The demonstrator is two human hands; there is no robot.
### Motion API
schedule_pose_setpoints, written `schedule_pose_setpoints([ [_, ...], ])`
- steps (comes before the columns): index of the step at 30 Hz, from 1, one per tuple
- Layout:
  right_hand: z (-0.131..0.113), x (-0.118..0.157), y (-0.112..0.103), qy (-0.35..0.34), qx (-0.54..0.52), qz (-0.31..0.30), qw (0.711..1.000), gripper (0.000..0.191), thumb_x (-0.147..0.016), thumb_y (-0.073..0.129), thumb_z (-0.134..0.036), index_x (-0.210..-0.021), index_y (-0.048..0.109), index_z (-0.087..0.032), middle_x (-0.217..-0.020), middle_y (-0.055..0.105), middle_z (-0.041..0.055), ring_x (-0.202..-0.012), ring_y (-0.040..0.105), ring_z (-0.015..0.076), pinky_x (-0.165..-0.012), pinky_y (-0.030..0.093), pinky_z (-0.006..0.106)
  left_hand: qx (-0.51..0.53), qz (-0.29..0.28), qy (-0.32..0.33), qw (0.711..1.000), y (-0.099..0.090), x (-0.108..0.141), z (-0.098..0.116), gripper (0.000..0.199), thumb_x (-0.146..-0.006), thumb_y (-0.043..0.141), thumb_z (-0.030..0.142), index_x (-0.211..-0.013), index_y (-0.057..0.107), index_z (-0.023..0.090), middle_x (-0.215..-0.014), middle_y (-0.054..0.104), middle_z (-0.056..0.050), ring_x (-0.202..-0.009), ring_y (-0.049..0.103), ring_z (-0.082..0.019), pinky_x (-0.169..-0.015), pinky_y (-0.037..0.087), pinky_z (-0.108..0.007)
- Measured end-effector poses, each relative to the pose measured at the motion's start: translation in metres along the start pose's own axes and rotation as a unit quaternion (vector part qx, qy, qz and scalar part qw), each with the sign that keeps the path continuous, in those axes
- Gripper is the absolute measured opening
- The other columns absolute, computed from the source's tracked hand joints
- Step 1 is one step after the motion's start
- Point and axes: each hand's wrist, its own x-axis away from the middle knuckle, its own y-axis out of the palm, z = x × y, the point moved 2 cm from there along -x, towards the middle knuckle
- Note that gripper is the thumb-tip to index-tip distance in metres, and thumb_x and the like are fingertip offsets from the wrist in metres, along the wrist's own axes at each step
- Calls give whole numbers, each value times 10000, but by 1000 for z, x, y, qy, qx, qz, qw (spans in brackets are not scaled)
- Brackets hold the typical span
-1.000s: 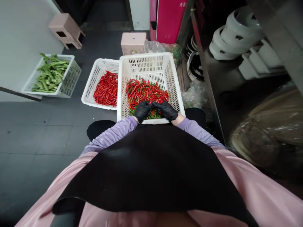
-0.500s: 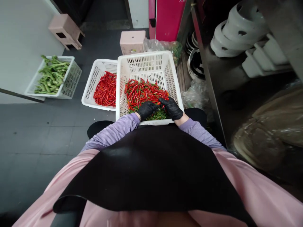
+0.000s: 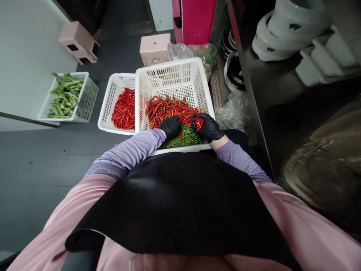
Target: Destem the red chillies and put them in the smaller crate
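A large white plastic basket (image 3: 207, 90) stands in front of my lap. Red chilies (image 3: 166, 107), many with green stems, are heaped across its middle. Loose green stems (image 3: 187, 138) form a pile at the near side. My right hand (image 3: 210, 127), in a black glove, is curled around a few red chilies (image 3: 199, 123). At the near edge of the chili heap, my left hand (image 3: 170, 127), gloved in black too, has its fingers bent inward; whatever they grip is hidden. One short red piece lies on the stems between the hands.
A second white basket (image 3: 103, 113) with red chilies adjoins on the left. Farther left, another basket (image 3: 89, 98) holds green vegetables. Pink stools (image 3: 155, 47) and a plastic bag (image 3: 180, 52) stand behind. To the right runs a metal shelf (image 3: 255, 109) bearing white dishes (image 3: 273, 41).
My hands have moved apart, the left one shifting left and the right one slightly right. More of the green stems shows between them. The camera view has shifted a little.
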Motion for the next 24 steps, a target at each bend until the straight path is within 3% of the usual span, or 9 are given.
schedule_pose_setpoints([
  [4, 0, -8, -4, -5, -27, -26, 999, 120, -846, 776, -269, -935, 716, -217, -715, 657, -25, -628, 595, 147, -579, 503, 263, -45, -8, -22, 999, 19, -30, -2, 412, -1045, 511, 71, -1341, 795, 39, -1434, 749, -330, -1356, 699, -426, -1121, 478, -522],
  [8, 4, -14, -11, -3, -53, -4, 999, 103, -825, 778, -237, -912, 728, -212, -700, 668, -21, -620, 581, 147, -549, 479, 254, -81, -28, -7, 996, 27, -40, -2, 440, -1033, 478, 58, -1335, 791, -4, -1327, 773, -349, -1291, 729, -429, -1107, 476, -533],
  [13, 7, -17, -10, -13, -50, 12, 999, 90, -838, 805, -227, -857, 722, -196, -681, 659, -24, -577, 554, 120, -526, 467, 249, -95, -74, -2, 993, 21, -23, -25, 375, -1007, 590, 142, -1264, 828, 8, -1298, 774, -322, -1259, 737, -423, -1020, 531, -481],
  [16, 8, -14, -7, -23, -14, 21, 999, 78, -828, 833, -216, -840, 761, -189, -673, 678, -15, -583, 568, 128, -527, 459, 265, -24, -33, -45, 998, 13, -5, -46, 234, -986, 694, 236, -1093, 849, 97, -1207, 790, -233, -1191, 748, -356, -1001, 546, -410],
  [18, 10, -10, -6, -35, 42, 21, 998, 134, -808, 888, -236, -783, 763, -196, -646, 678, -12, -578, 561, 135, -522, 442, 274, 91, 12, -94, 991, 6, 9, -54, 167, -974, 764, 311, -928, 801, 154, -1006, 777, -148, -1040, 752, -297, -938, 551, -362],
  [19, 12, -8, -4, -41, 78, 17, 996, 203, -793, 927, -261, -728, 744, -200, -618, 663, -12, -567, 546, 134, -513, 425, 275, 171, 29, -121, 977, 4, 17, -55, 217, -967, 799, 357, -850, 754, 180, -879, 741, -105, -927, 739, -268, -874, 549, -345],
  [21, 15, -3, 0, -43, 143, 1, 989, 376, -753, 1001, -337, -617, 675, -208, -549, 605, -19, -532, 498, 124, -488, 380, 271, 353, 46, -154, 922, 1, 34, -51, 387, -969, 836, 470, -742, 649, 219, -679, 634, -38, -700, 658, -215, -728, 521, -325],
  [24, 22, 1, 8, -17, 151, -22, 988, 461, -702, 1050, -413, -613, 641, -219, -528, 551, -46, -518, 450, 107, -472, 352, 258, 542, 33, -120, 831, 0, 55, -33, 556, -953, 842, 636, -668, 572, 243, -558, 536, -2, -524, 503, -156, -584, 449, -312],
])
